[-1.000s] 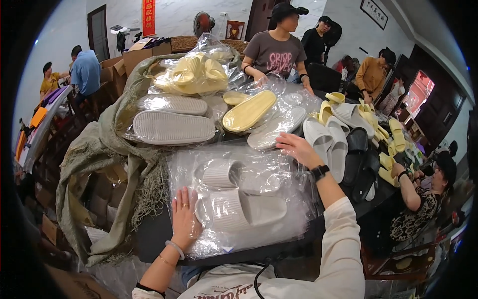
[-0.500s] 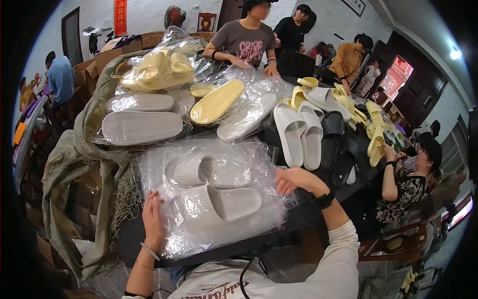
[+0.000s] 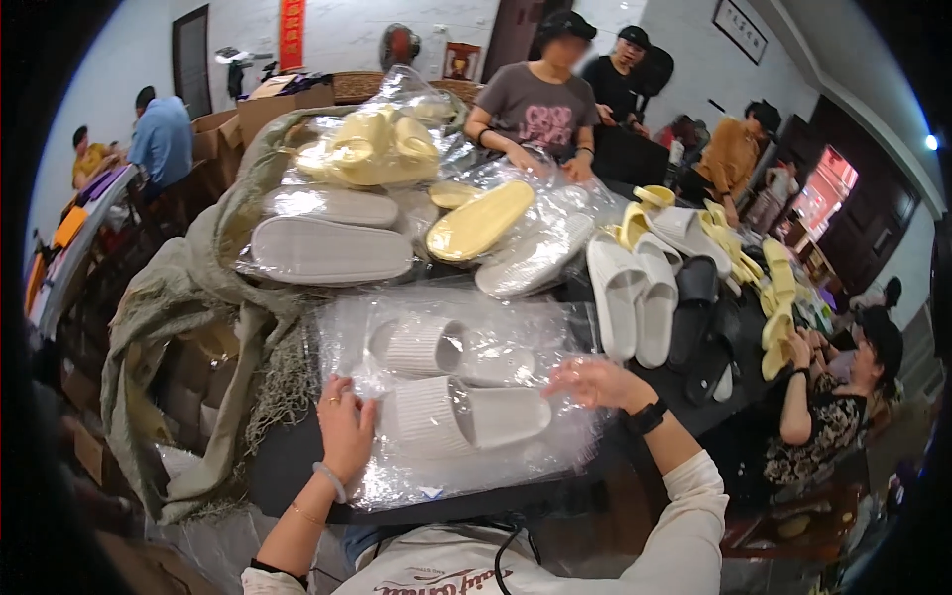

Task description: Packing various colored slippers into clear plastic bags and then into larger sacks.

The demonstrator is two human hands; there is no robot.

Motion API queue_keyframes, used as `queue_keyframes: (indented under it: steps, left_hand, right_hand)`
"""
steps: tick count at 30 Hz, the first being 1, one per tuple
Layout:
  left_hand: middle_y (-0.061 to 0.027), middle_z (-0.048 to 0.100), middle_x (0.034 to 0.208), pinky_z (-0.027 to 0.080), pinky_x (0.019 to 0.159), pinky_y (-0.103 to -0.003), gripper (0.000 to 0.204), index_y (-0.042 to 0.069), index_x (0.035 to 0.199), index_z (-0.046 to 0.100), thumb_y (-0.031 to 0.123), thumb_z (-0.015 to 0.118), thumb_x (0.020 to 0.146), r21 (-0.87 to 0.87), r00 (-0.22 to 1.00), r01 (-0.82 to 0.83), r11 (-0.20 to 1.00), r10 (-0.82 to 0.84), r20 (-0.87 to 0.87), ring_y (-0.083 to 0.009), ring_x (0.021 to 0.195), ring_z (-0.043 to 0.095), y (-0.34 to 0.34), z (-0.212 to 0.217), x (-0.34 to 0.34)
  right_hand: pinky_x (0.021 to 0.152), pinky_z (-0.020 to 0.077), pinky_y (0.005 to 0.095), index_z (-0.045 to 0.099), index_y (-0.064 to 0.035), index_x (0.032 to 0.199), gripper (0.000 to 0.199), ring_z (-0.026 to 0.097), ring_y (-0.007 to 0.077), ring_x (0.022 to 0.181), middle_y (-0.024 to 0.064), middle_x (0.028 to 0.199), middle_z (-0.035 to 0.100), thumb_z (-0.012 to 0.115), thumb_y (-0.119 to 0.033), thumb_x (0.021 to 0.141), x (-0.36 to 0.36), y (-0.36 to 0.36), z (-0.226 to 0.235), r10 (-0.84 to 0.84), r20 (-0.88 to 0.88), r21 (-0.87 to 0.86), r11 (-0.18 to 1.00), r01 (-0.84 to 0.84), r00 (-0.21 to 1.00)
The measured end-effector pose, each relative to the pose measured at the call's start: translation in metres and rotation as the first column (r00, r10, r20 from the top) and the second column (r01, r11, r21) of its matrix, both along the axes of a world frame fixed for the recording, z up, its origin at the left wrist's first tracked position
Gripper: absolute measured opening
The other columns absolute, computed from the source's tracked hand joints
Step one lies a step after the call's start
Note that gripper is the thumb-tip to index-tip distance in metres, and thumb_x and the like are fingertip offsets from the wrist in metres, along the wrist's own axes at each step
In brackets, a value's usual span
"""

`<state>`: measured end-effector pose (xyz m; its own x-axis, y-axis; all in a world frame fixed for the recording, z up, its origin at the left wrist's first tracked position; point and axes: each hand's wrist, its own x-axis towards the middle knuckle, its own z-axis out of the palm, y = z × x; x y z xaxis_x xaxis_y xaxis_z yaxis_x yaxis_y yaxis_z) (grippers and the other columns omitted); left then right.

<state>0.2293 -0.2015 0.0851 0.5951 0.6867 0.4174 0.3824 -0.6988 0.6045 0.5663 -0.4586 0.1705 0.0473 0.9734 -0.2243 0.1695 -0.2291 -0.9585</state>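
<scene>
Two white slippers (image 3: 451, 397) lie in front of us under a sheet of clear plastic (image 3: 555, 327) spread on the dark table (image 3: 288, 461), one just beyond the other, both with their ribbed straps to the left. Our left hand (image 3: 345, 428) rests flat on the near left edge of the plastic, fingers stretched out and loose, gripping nothing, just beside the nearer slipper's strap. Our right hand (image 3: 598, 382) hangs over the right side of the sheet, near the slippers' heels, fingers open and slightly curled; we cannot tell whether it touches the plastic. Farther off lie bagged grey soles (image 3: 327, 248) on the left and a yellow slipper (image 3: 481, 220) in the middle, with a bag of yellow slippers (image 3: 372, 149) behind them. To the right, loose white slippers (image 3: 635, 293) and black ones (image 3: 696, 307) sit side by side. A person in a grey shirt (image 3: 540, 104) stands at the far side.
</scene>
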Motion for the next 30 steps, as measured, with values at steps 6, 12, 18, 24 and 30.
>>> queue_keyframes:
  steps: [6, 12, 18, 24, 30]
  left_hand:
    - [-0.0217, 0.049, 0.122, 0.026, 0.105, -0.046, 0.023, -0.003, 0.084, 0.057, 0.020, 0.060, 0.084, 0.016, 0.998, -0.048, 0.999, 0.049, -0.040, -0.0388, 0.125, 0.038, -0.004, 0.004, -0.005]
    - [-0.0179, 0.048, 0.122, 0.028, 0.103, -0.046, 0.023, -0.002, 0.085, 0.056, 0.021, 0.059, 0.085, 0.077, 0.999, -0.008, 0.997, 0.011, -0.046, -0.0363, 0.126, 0.038, -0.005, 0.005, -0.003]
    - [-0.0193, 0.049, 0.123, 0.024, 0.107, -0.045, 0.022, -0.002, 0.085, 0.058, 0.020, 0.055, 0.088, 0.049, 0.999, -0.004, 0.999, 0.006, -0.044, -0.0354, 0.128, 0.035, -0.003, 0.001, -0.006]
    - [-0.0187, 0.048, 0.124, 0.023, 0.107, -0.045, 0.018, -0.003, 0.086, 0.058, 0.014, 0.052, 0.087, 0.160, 0.995, -0.011, 0.987, 0.028, -0.100, -0.0337, 0.129, 0.035, -0.001, -0.008, -0.004]
    - [-0.0177, 0.048, 0.123, 0.025, 0.107, -0.044, 0.012, -0.004, 0.085, 0.057, 0.008, 0.053, 0.085, 0.116, 0.996, -0.034, 0.993, 0.043, -0.072, -0.0324, 0.128, 0.036, 0.001, -0.006, -0.003]
  right_hand:
    - [0.066, 0.0452, 0.0259, 0.051, -0.0061, 0.125, 0.040, 0.053, 0.0113, 0.078, 0.0036, 0.102, 0.062, 0.060, -0.022, 0.090, -0.073, 0.072, 0.037, 0.246, 0.297, -0.148, 0.966, -0.210, 0.923]
    - [0.082, 0.0466, 0.0440, 0.049, -0.0040, 0.121, 0.042, 0.057, 0.0366, 0.095, 0.0172, 0.110, 0.055, 0.057, -0.018, 0.082, -0.089, 0.125, 0.006, 0.215, 0.869, -0.045, 0.931, -0.362, 0.445]
    - [0.076, 0.0475, 0.0443, 0.056, -0.0020, 0.102, 0.027, 0.058, 0.0343, 0.091, 0.0166, 0.107, 0.054, 0.055, -0.018, 0.080, -0.096, 0.139, -0.015, 0.179, 0.845, -0.042, 0.962, -0.271, 0.504]
    - [0.074, 0.0473, 0.0432, 0.056, -0.0029, 0.098, 0.021, 0.058, 0.0337, 0.089, 0.0148, 0.104, 0.054, 0.054, -0.015, 0.081, -0.065, 0.108, -0.021, 0.051, 0.864, 0.110, 0.951, -0.288, 0.500]
    - [0.078, 0.0469, 0.0392, 0.059, -0.0048, 0.100, 0.026, 0.057, 0.0324, 0.092, 0.0127, 0.100, 0.057, 0.056, -0.016, 0.077, -0.021, 0.031, -0.021, -0.025, 0.913, 0.101, 0.981, -0.167, 0.406]
